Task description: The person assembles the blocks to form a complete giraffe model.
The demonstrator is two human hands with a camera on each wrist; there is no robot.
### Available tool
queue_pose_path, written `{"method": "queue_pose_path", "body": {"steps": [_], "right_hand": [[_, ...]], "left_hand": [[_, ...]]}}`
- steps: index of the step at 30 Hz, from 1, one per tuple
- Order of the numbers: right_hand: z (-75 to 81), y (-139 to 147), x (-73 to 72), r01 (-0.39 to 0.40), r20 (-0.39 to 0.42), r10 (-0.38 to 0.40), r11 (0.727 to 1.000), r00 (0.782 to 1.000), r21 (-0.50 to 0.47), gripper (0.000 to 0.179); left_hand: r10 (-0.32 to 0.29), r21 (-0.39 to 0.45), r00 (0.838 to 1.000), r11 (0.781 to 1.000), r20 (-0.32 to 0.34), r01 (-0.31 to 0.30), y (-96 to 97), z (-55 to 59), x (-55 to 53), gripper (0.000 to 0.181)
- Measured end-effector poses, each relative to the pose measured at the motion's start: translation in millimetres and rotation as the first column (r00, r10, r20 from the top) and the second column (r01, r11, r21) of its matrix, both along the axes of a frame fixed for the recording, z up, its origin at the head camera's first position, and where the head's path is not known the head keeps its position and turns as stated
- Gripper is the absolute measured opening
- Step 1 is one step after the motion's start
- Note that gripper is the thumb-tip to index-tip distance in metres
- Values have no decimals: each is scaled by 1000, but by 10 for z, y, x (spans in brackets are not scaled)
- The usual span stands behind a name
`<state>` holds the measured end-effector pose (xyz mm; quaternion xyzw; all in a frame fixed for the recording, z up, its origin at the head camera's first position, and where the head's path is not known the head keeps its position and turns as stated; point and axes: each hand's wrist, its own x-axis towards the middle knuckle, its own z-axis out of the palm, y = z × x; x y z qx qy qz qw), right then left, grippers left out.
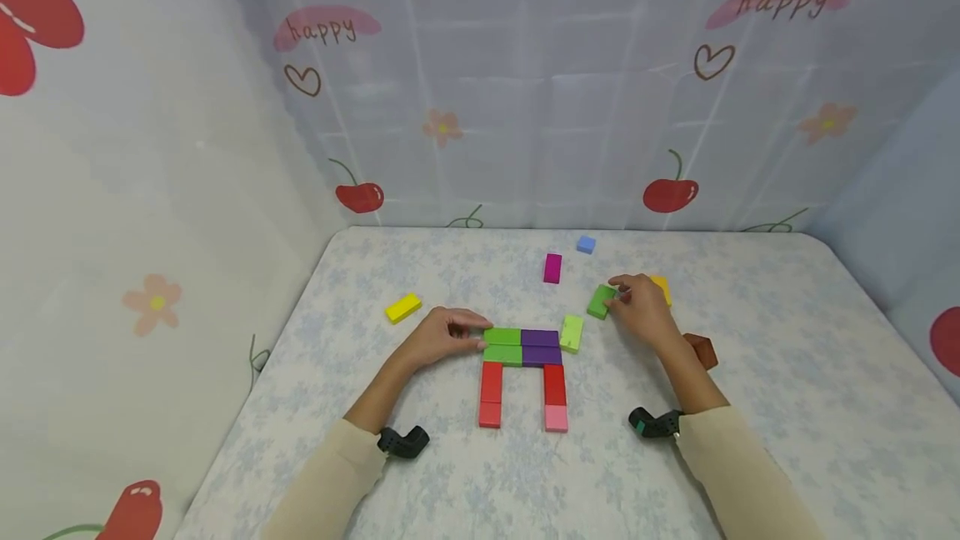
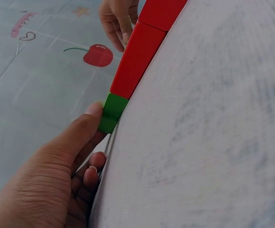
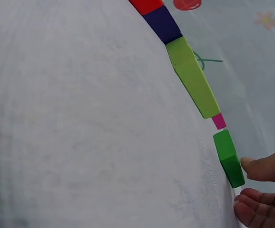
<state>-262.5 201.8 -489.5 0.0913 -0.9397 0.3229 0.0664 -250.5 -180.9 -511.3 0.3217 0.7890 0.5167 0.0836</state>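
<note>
Right grip [image 1: 641, 304] touching green block [image 1: 599, 302], table [image 1: 487, 482] beneath

Left hand [image 1: 444, 335] and right hand [image 1: 643, 307] well apart, both forearms [image 1: 377, 401] [image 1: 693, 377] slanted forward and inward.

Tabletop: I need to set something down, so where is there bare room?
Bare table: right of the brown block; beyond the left yellow block; between the sleeves, nearer than the pink block. Crowded: mid-table, where green blocks, purple blocks and red blocks adjoin, and around the right hand.
</note>
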Motion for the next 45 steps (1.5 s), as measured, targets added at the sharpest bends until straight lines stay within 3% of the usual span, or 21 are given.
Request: {"method": "queue_pose_path", "body": {"steps": [5, 11, 21, 32, 45], "right_hand": [[12, 5, 7, 36, 63, -30, 996, 998, -84, 44], [6, -66, 1, 67, 162, -30, 971, 986, -230, 44], [-90, -160, -22, 10, 82, 2, 989, 997, -148, 41], [-44, -222, -49, 43, 145, -31, 996, 989, -81, 44], [-70, -223, -71, 17, 151, -1, 994, 989, -105, 46]], "left_hand": [[26, -20, 1000, 999, -9, -26, -12, -142, -90, 32], [27, -18, 1000, 999, 0, -27, -30, -155, -96, 31], [32, -43, 999, 999, -2, -32, -41, -161, -89, 31], [33, -38, 999, 999, -11, -33, -23, -157, -113, 30], [48, -55, 999, 997, -14, -49, -1, -187, -113, 31]]}}
